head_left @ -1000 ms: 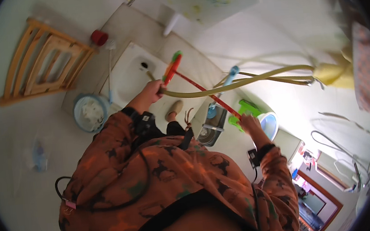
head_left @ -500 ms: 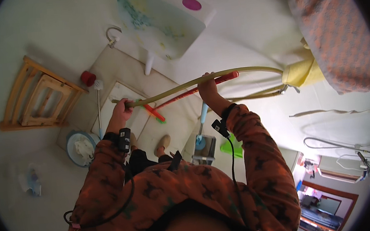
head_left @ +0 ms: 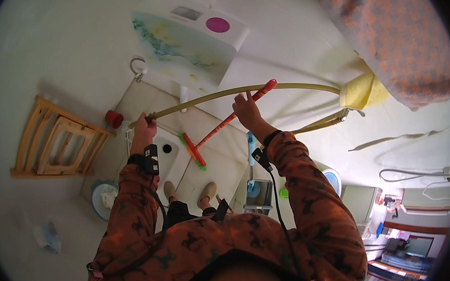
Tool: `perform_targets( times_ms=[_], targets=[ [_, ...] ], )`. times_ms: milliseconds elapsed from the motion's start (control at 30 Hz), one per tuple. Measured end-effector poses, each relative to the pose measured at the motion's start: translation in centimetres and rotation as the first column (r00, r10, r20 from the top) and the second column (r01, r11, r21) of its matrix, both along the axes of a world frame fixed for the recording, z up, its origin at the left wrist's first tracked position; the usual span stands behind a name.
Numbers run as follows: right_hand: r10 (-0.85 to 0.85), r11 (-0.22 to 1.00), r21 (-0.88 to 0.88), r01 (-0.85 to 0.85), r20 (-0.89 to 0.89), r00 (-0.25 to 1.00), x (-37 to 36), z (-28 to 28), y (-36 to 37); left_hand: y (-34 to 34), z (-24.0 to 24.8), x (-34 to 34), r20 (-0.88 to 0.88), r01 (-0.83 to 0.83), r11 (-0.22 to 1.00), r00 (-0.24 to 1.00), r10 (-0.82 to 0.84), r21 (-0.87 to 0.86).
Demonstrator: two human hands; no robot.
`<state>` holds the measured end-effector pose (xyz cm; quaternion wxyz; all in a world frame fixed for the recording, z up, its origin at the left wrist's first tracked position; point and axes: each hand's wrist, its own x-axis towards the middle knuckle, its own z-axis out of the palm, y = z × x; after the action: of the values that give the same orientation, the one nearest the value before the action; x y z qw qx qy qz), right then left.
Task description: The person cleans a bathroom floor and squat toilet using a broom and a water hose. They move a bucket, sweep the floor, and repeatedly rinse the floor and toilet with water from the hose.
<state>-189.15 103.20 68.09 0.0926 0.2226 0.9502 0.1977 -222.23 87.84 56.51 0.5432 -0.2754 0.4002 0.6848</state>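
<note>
Looking down past an orange patterned long-sleeved top (head_left: 219, 249), both forearms rise from the lower edge, each with a small black device strapped at the wrist. The left hand (head_left: 145, 129) is closed around the near end of a long, curved, yellowish-green rubber hose (head_left: 285, 86), its fingers wrapped tightly over the tube. The right hand (head_left: 246, 111) is raised beside it and grips a red-handled brush with green bristles (head_left: 218, 127) near the top of the handle; the fingers are curled round the red stick, which crosses just under the hose, and whether this hand also clasps the hose cannot be told. The brush slants down from the hand, its green bristle head hanging low over the white squat pan set in the tiled floor (head_left: 169, 156).

Below the hands, two feet in pale slippers (head_left: 189, 192) stand on the beige floor tiles. Just right of them sits a grey mop bucket with a blue-handled mop (head_left: 254, 192). To the left lies a round pale-blue basin (head_left: 103, 198), and beyond it a wooden slatted stool (head_left: 57, 140) lies tipped against the white wall, with a small red cup (head_left: 114, 118) beside it.

Farther off, the hose arcs right toward a yellow cloth (head_left: 361, 92). Above, a white wall-mounted water heater with a pink round dial (head_left: 188, 44) hangs on the wall.
</note>
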Motion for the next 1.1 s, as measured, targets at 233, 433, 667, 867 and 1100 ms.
perform_targets(
  times_ms=[233, 433, 667, 867, 1100],
  targets=[
    [-0.072, 0.968, -0.248, -0.045, -0.441, 0.895, 7.4, 5.0, -3.1, -0.9, -3.2, 2.1, -0.01, -0.007, 0.994, 1.0, 0.006, -0.105],
    [-0.464, 0.643, -0.126, 0.756, -0.849, 0.253, 23.9, 13.4, -1.1, -1.7, -0.8, 4.1, -0.005, 0.02, 0.987, 1.0, -0.021, -0.158],
    [-0.678, 0.471, -0.186, 0.862, -0.701, 0.219, 29.7, 14.1, 2.8, -5.1, -2.8, 4.5, -0.517, -0.009, 0.847, -0.789, -0.332, -0.531],
    [-0.758, 0.524, -0.308, 0.794, -0.594, 0.269, 23.8, 17.1, -1.5, -7.5, -10.0, 4.1, -0.609, 0.222, 0.964, 0.747, -0.266, -0.149],
    [-0.475, 0.876, -0.249, 0.412, -0.586, 0.656, 6.0, 13.5, -10.6, -9.2, -13.0, 4.9, 0.183, -0.082, 0.991, 0.978, 0.102, -0.109]
  ],
)
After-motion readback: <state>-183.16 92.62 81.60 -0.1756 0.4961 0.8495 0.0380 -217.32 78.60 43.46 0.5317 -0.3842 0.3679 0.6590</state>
